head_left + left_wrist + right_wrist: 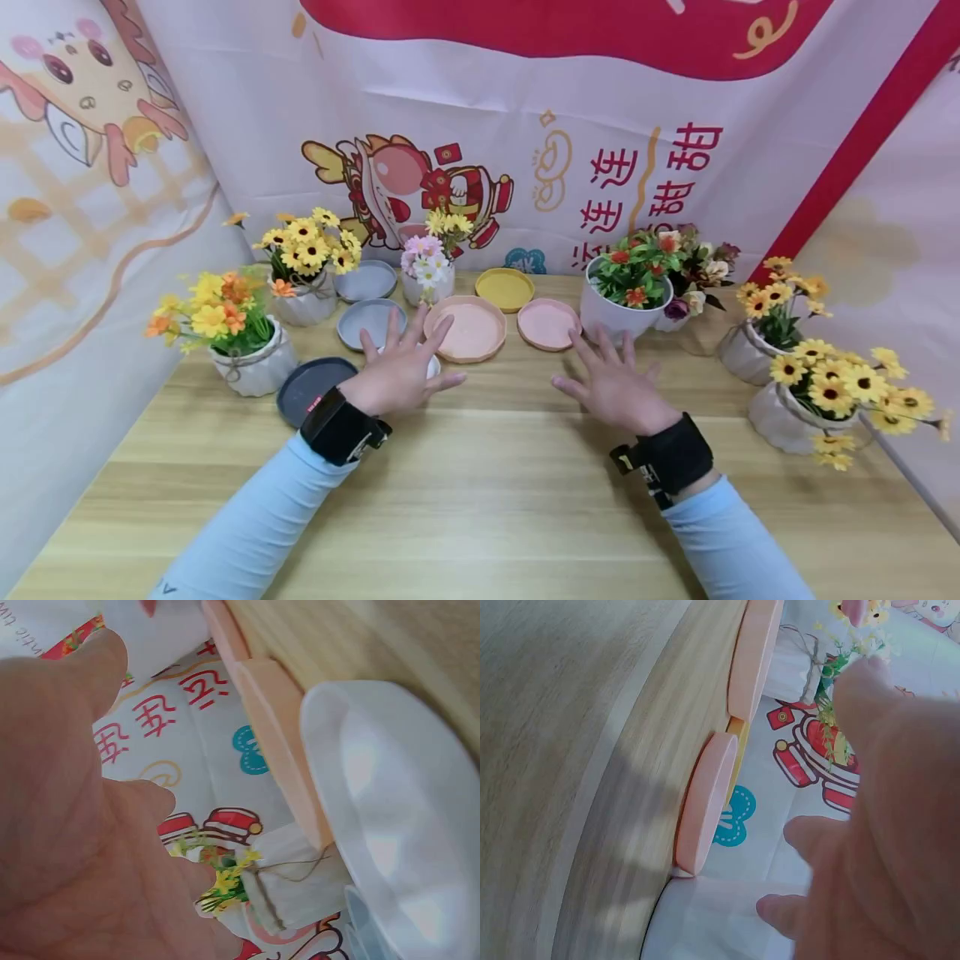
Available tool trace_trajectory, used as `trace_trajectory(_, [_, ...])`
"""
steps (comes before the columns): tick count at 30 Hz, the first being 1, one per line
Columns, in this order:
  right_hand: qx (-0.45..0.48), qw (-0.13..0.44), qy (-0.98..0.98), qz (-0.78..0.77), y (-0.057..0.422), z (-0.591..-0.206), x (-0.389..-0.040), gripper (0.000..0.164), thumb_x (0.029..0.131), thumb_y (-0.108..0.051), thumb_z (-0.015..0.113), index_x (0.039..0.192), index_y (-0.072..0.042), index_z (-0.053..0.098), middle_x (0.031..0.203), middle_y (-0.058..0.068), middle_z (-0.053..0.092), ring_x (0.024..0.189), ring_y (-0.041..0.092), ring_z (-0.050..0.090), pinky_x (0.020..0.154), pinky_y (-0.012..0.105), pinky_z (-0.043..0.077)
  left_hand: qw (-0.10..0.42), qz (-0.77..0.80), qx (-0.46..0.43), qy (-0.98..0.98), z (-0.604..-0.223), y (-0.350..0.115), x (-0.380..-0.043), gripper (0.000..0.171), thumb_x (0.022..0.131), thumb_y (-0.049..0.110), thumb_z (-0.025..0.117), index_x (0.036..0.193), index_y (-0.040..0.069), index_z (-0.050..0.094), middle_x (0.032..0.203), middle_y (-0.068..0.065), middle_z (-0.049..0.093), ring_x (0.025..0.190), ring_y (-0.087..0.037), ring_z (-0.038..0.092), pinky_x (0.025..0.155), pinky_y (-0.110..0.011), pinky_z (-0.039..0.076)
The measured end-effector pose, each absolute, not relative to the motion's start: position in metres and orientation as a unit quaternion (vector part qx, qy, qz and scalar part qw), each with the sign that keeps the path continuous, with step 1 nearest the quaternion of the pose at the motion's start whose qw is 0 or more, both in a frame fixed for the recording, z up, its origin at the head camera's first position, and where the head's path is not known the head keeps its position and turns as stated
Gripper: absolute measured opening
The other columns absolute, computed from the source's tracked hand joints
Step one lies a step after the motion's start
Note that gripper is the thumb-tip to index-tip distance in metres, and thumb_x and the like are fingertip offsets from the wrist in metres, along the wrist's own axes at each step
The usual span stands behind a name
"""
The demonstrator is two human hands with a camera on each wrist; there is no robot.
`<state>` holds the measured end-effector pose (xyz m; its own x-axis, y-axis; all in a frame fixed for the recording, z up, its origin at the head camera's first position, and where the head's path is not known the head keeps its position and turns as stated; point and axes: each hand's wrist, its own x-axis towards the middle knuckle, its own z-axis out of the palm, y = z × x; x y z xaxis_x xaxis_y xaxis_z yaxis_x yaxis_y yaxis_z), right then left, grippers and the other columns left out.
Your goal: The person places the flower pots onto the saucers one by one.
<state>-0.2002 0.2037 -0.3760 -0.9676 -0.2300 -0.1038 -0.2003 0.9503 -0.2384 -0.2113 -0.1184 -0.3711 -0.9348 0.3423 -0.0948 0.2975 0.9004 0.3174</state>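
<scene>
Not gripping anything tbh, with left hand [397, 372] and right hand [621, 387] spread wide. Seeing white dish [397, 810] under the left, pink saucer [549, 323] nearer the right, just ahead-left.

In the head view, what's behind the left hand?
Behind the left hand, a white dish peeks out, mostly covered; the left wrist view shows more. The hand also overlaps a gray-blue saucer and a peach dish. Whatever the palm covers can't be seen.

Lg peach saucer [469, 327], flat; sm pink saucer [550, 324] just R, flat; white dish [401, 825] front-L, pt hidden.
</scene>
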Motion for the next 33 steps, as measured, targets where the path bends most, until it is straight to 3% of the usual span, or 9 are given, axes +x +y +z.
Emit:
trace_trajectory(2, [-0.127,0.023,0.982,-0.138,0.205,-0.375,-0.204,0.075,0.099,-0.062,0.04,0.155,-0.012,0.033,0.149,0.025,0.039,0.135,0.049,0.036,0.1,0.075,0.032,0.06,0.165,0.166,0.97,-0.367,-0.118,-0.211,0.083,0.095,0.065,0.048,0.16,0.026,0.014,0.165,-0.016,-0.001,0.145,-0.048,-0.011,0.102,-0.082,-0.006])
trace_trajectory(4, [-0.138,-0.02,0.977,-0.164,0.204,-0.375,-0.211,0.053,0.104,-0.045,0.045,0.132,-0.002,0.059,0.109,0.02,0.065,0.099,0.037,0.063,0.081,0.054,0.053,0.029,0.186,0.166,0.968,-0.362,-0.118,-0.211,0.076,0.097,0.057,0.052,0.157,0.018,0.028,0.16,-0.019,0.023,0.145,-0.048,0.014,0.108,-0.076,0.013])
trace_trajectory(6, [-0.135,-0.052,0.971,-0.192,0.201,-0.375,-0.222,0.034,0.105,-0.028,0.05,0.101,0.0,0.069,0.072,0.01,0.06,0.064,0.026,0.059,0.057,0.04,0.049,-0.002,0.213,0.159,0.964,-0.357,-0.118,-0.211,0.061,0.099,0.047,0.056,0.146,0.01,0.048,0.143,-0.019,0.051,0.13,-0.042,0.045,0.103,-0.063,0.037])
trace_trajectory(7, [-0.127,-0.061,0.969,-0.203,0.198,-0.375,-0.228,0.031,0.104,-0.022,0.051,0.088,-0.002,0.068,0.062,0.005,0.052,0.054,0.022,0.051,0.051,0.036,0.044,-0.017,0.23,0.154,0.961,-0.355,-0.118,-0.21,0.051,0.1,0.041,0.057,0.137,0.008,0.058,0.129,-0.016,0.061,0.117,-0.037,0.056,0.094,-0.056,0.046])
trace_trajectory(10, [-0.098,-0.068,0.976,-0.185,0.19,-0.377,-0.248,0.03,0.101,-0.014,0.054,0.076,-0.002,0.066,0.06,0.004,0.054,0.054,0.021,0.051,0.051,0.036,0.044,-0.04,0.267,0.144,0.952,-0.349,-0.119,-0.209,0.026,0.099,0.027,0.059,0.111,0.008,0.072,0.096,-0.006,0.071,0.083,-0.023,0.064,0.072,-0.04,0.051])
trace_trajectory(13, [-0.082,-0.065,0.987,-0.121,0.18,-0.383,-0.265,0.028,0.098,-0.012,0.057,0.073,0.001,0.066,0.066,0.011,0.06,0.062,0.028,0.058,0.059,0.042,0.051,-0.044,0.278,0.14,0.949,-0.348,-0.119,-0.208,0.02,0.098,0.024,0.06,0.098,0.01,0.074,0.083,0.001,0.069,0.071,-0.017,0.061,0.064,-0.034,0.049])
trace_trajectory(19, [0.0,-0.013,0.995,-0.094,0.162,-0.395,-0.289,0.022,0.095,-0.015,0.061,0.092,0.005,0.07,0.087,0.019,0.066,0.076,0.033,0.062,0.069,0.046,0.057,-0.051,0.271,0.143,0.951,-0.348,-0.116,-0.207,0.023,0.097,0.03,0.063,0.091,0.012,0.077,0.083,0.001,0.069,0.072,-0.018,0.061,0.065,-0.036,0.049])
trace_trajectory(23, [0.033,-0.005,0.995,-0.096,0.157,-0.399,-0.294,0.028,0.093,-0.02,0.067,0.105,0.005,0.069,0.098,0.021,0.066,0.085,0.035,0.063,0.075,0.048,0.057,-0.046,0.261,0.15,0.952,-0.348,-0.115,-0.206,0.023,0.097,0.03,0.063,0.09,0.013,0.077,0.086,0.0,0.071,0.077,-0.02,0.064,0.068,-0.038,0.051])
trace_trajectory(33, [0.039,0.019,0.988,-0.148,0.16,-0.397,-0.286,0.024,0.085,-0.01,0.074,0.1,0.007,0.068,0.092,0.018,0.064,0.079,0.029,0.059,0.072,0.039,0.055,-0.031,0.25,0.145,0.957,-0.344,-0.111,-0.203,0.02,0.096,0.026,0.063,0.089,0.012,0.075,0.081,0.002,0.069,0.073,-0.017,0.061,0.065,-0.034,0.049])
